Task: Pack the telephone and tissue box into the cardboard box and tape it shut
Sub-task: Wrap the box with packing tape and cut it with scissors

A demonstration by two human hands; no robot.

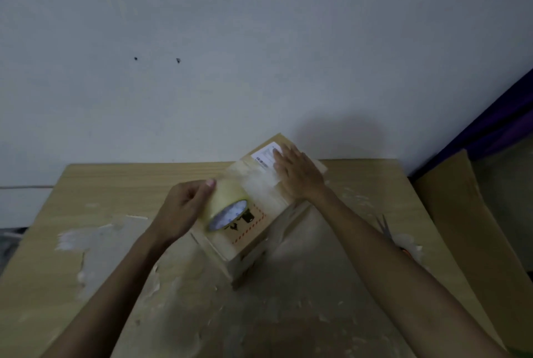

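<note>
Pale wall behind, scuffed wooden table (86, 213) before you. Left: your left hand (181, 210), fingers curled round the tape roll (227, 204), held against the top of the closed cardboard box (256, 230) at mid-table. Right: your right hand (297, 176), fingers straight, pressed flat on the box top beside its white label (264, 157); scissors (385, 226) lie further right.
</note>
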